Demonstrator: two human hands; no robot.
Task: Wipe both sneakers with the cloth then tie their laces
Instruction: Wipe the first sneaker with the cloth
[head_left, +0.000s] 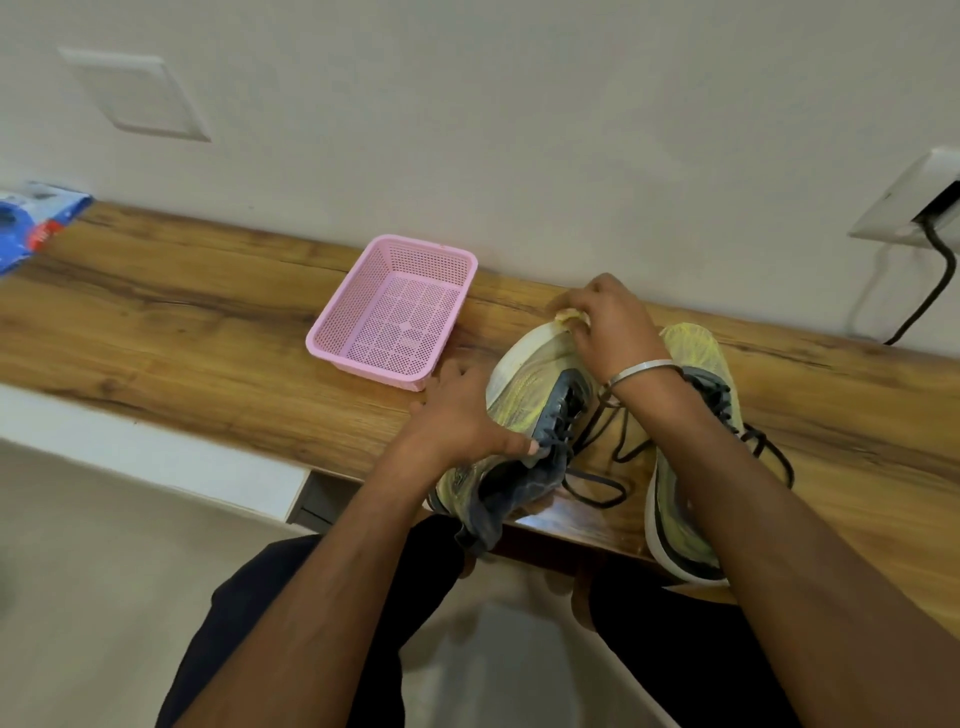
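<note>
Two sneakers on the wooden table (208, 312), toes toward the wall, heels at or over the near edge. Both have yellow-green mesh uppers, dark grey tongue and eyelet panels, white midsoles and black laces.

Left sneaker (524, 395): tipped onto its side so the white sole edge faces up and left. Toe rim looks off-white, slightly dingy. Its heel collar and dark lining hang past the table edge. Laces (597, 483) untied, loose loops lying on the table between the two shoes.

Right sneaker (685, 467): upright, flat on its sole, just beside the left one, partly hidden by the right forearm. Laces untied too, trailing off to its right.

Left hand (457, 415): grips the left sneaker at mid-upper, thumb hooked over the tongue and lace area, fingers spread on the far side against the sole. It holds the shoe steady.

Right hand (608, 322): fingers curled round a small yellowish cloth (571, 315), bunched and pressed against the toe of the left sneaker. Only a scrap of the cloth shows. A metal bangle (641, 371) sits on that wrist.

Pink mesh basket (395, 312) sits left of the shoes, close to the left hand, not touching it.
</note>
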